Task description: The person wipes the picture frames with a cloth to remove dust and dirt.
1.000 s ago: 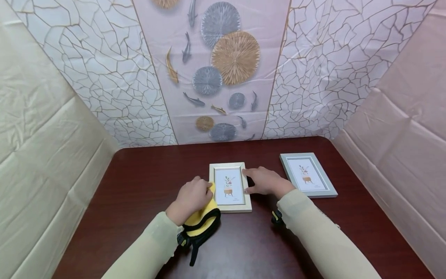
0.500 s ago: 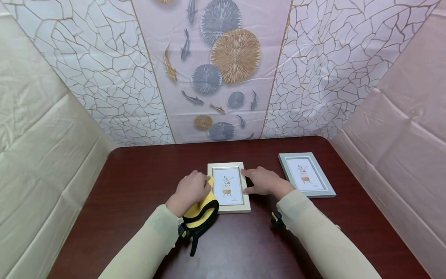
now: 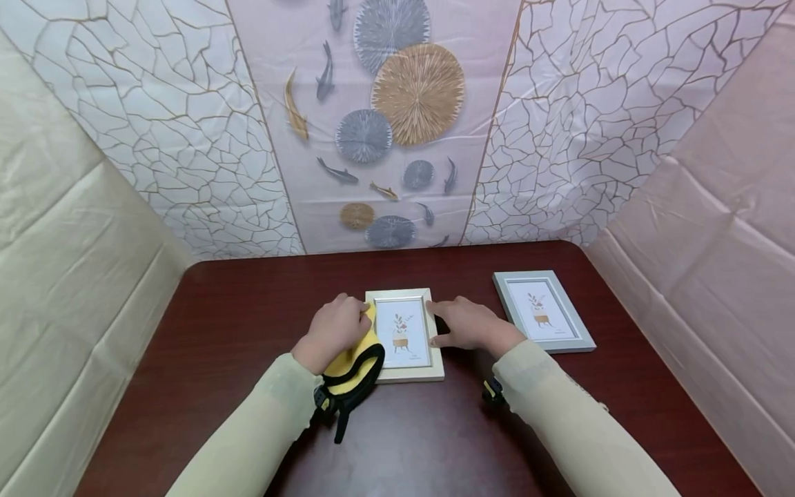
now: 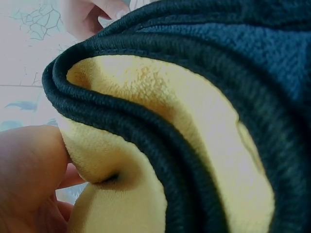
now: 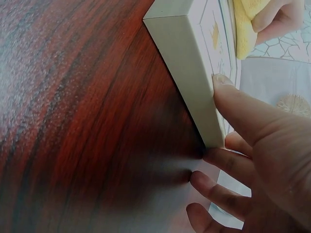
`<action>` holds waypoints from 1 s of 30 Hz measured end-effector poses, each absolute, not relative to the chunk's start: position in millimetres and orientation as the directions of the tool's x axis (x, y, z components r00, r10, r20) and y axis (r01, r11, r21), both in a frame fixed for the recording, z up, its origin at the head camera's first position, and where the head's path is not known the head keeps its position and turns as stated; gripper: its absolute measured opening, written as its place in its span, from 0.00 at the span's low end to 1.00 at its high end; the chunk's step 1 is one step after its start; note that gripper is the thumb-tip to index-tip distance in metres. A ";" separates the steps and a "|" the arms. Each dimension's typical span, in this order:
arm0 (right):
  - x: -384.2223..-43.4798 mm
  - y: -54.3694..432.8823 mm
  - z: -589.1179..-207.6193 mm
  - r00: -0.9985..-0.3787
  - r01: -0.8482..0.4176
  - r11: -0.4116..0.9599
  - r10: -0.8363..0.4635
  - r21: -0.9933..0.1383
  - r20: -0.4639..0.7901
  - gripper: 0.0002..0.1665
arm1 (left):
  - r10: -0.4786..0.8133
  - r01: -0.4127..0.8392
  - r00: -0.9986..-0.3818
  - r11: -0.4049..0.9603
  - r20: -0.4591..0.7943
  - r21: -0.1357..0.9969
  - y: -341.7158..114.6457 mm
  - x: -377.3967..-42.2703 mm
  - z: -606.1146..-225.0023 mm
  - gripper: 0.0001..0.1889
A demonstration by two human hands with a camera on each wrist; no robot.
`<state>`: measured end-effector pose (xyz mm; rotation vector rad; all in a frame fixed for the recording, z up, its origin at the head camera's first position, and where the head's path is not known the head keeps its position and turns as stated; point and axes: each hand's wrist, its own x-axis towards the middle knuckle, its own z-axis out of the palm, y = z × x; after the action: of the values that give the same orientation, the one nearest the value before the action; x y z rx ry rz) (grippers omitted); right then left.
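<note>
Cream picture frame [image 3: 408,355] is lying face up on the dark red-brown table [image 3: 261,304], about midway between its left and right edges and set in from its back edge. Its print [image 3: 400,335] is showing a potted plant on a pale ground. The left hand [image 3: 332,330] is curling its fingers closely round a yellow cloth [image 3: 354,355] with black trim and is holding it against the frame's left border; the cloth's folds are partly covering that border. In the left wrist view, the trim is bending round the folds and a dark blue side is showing. The right hand [image 3: 466,323] is staying only loosely curved, thumb and fingers apart, and is holding the frame by its right side: the thumb is resting on the front of the border while fingers are touching the outer side. Toward the table's back right corner, 1 grey picture frame [image 3: 544,312] is lying face up near the right edge. Pale sleeves [image 3: 242,428] are covering the 2 forearms.
</note>
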<state>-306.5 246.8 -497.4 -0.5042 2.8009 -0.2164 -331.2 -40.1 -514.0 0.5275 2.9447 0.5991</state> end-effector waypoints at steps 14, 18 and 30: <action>-305.7 246.5 -497.2 -0.896 -0.330 0.928 -0.365 -0.172 -0.250 0.50 | 0.340 0.297 -0.940 0.868 -0.040 0.398 -38.1 -343.9 -514.2 0.20; -306.3 244.9 -495.7 -0.895 -0.335 0.933 -0.359 -0.133 -0.265 0.50 | 0.347 0.295 -0.936 0.860 -0.053 0.417 -38.3 -343.8 -513.4 0.21; -308.7 231.9 -489.3 -0.886 -0.314 0.939 -0.342 -0.137 -0.314 0.50 | 0.364 0.285 -0.926 0.848 -0.102 0.447 -39.0 -339.5 -510.2 0.21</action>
<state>-308.7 231.9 -489.3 -0.4812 2.7583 -0.1173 -339.5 -39.0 -510.2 0.5035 2.8421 0.6450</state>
